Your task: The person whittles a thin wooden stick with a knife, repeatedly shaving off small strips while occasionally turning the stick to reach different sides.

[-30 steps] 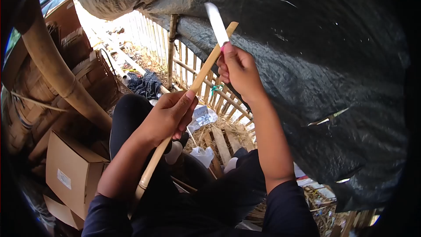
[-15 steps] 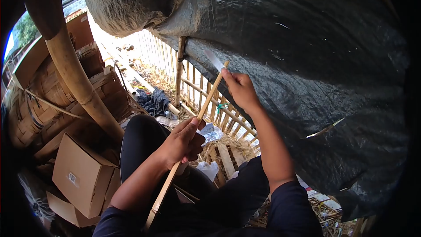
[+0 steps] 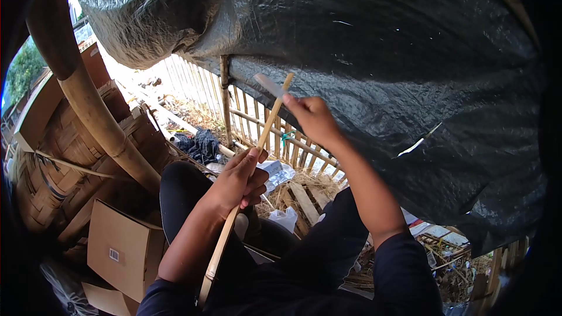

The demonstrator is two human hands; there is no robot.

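Observation:
A long, pale bamboo strip (image 3: 273,118) slants up and away from my lap. My left hand (image 3: 237,180) is closed around its middle, with the thumb lying along it. Near the strip's far end, my right hand (image 3: 313,118) grips a knife (image 3: 269,86), whose handle is hidden in the fingers. The blade points up and left and crosses the strip just below its tip. The strip's lower end runs down past my left forearm.
A dark tarp (image 3: 380,52) hangs in front and to the right. Left stand a thick bamboo pole (image 3: 99,117), woven baskets (image 3: 64,158) and a cardboard box (image 3: 120,248). Beyond my knees are a bamboo fence (image 3: 275,131), wooden slats (image 3: 304,202) and a plastic bag (image 3: 285,219).
The view has shifted a little to the right. The knife blade has turned flatter, more across the strip, while both hands keep their grips.

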